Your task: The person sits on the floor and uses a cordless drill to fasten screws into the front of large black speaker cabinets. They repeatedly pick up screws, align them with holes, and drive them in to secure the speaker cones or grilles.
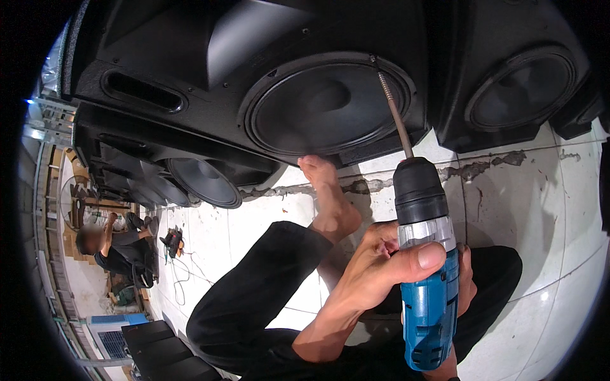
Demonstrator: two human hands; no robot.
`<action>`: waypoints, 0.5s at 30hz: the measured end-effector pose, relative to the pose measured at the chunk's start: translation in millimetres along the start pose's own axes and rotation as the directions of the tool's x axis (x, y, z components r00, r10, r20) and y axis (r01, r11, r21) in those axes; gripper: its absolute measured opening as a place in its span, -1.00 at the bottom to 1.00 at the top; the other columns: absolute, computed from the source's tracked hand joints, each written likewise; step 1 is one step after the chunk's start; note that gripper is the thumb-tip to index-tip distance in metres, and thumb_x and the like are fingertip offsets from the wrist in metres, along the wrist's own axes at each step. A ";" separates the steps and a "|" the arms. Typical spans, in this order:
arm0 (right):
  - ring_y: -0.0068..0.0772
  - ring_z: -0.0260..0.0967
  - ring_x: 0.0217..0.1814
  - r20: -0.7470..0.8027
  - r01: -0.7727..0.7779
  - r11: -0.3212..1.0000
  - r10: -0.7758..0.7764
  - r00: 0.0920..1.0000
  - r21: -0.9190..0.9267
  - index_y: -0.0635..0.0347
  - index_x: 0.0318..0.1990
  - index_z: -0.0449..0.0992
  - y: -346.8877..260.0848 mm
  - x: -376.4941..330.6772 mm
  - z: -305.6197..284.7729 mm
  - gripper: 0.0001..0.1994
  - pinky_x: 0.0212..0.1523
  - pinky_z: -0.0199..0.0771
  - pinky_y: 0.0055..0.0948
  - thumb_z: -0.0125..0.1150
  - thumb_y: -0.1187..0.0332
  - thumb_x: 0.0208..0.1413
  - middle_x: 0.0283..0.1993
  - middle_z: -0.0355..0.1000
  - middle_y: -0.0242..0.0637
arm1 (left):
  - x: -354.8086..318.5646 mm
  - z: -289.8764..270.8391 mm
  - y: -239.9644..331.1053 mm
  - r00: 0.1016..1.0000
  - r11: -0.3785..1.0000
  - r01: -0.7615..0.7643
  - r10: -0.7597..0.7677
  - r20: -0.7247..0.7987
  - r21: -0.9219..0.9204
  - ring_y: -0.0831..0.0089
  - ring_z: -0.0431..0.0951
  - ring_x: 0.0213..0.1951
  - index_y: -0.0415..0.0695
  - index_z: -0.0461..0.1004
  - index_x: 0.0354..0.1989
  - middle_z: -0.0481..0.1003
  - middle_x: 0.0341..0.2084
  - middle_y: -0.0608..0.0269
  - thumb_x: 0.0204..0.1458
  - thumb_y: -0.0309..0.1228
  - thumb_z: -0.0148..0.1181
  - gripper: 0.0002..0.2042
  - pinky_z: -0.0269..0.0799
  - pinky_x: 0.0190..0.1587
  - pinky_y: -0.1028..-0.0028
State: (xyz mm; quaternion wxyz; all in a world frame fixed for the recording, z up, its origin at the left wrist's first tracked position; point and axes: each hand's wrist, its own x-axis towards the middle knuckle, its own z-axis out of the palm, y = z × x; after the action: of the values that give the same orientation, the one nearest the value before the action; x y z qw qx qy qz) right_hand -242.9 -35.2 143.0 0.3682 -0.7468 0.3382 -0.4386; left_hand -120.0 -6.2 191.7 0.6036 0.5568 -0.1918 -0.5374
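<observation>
A blue cordless drill (429,311) with a black chuck (419,187) points away from me toward a large black speaker cabinet. My left hand (387,263) is closed on the drill's body behind the chuck, its thumb lying over the top. Mostly hidden beneath the drill, my right hand (467,286) wraps round it from the right side. From the chuck a long bit (395,114) reaches the upper right rim of the round speaker cone (305,101). Its tip meets a small screw (373,59) there. The drill's handle is out of sight.
More black speaker cabinets stand at the right (521,89) and left (203,181). My bare foot (327,190) rests by the cabinet's lower edge on white tiles (267,209). At far left another person (124,247) sits near a corded tool (171,242); its cable trails across the floor.
</observation>
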 end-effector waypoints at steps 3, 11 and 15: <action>-0.23 0.58 -0.27 -0.109 0.071 0.996 -0.078 0.991 -0.061 0.21 0.11 0.27 -1.9 2.1 5.8 -0.52 -0.32 0.59 -0.36 0.24 0.19 0.13 -0.22 0.52 -0.06 | 1.2 1.3 2.8 1.000 1.000 0.002 -0.003 -0.024 -0.010 0.30 0.54 -0.36 -0.27 0.58 -0.28 0.54 -0.49 0.15 -0.24 0.18 0.26 -0.35 0.39 -0.22 0.37; -0.20 0.58 -0.27 -0.002 0.105 0.987 -0.106 0.994 -0.123 0.21 0.12 0.27 -1.6 9.9 -6.1 -0.51 -0.32 0.58 -0.34 0.23 0.17 0.12 -0.18 0.53 -0.03 | 3.5 0.1 3.5 1.000 0.994 0.022 -0.024 -0.018 -0.104 0.31 0.53 -0.30 -0.24 0.59 -0.27 0.54 -0.46 0.16 -0.23 0.18 0.27 -0.37 0.38 -0.15 0.37; -0.23 0.57 -0.27 -0.061 0.150 0.985 -0.156 0.986 -0.086 0.21 0.15 0.28 5.1 12.0 -3.4 -0.47 -0.32 0.55 -0.38 0.24 0.13 0.12 -0.20 0.52 -0.05 | 5.4 2.7 5.7 0.998 0.994 0.055 -0.056 -0.002 -0.094 0.34 0.53 -0.32 -0.24 0.58 -0.24 0.52 -0.47 0.20 -0.19 0.22 0.25 -0.33 0.39 -0.17 0.39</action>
State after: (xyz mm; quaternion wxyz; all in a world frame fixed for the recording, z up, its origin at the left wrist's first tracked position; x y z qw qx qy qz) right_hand -242.2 -48.5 144.7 0.2911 -0.7697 0.3096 -0.4764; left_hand -117.8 -13.2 195.5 0.6145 0.5341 -0.1492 -0.5611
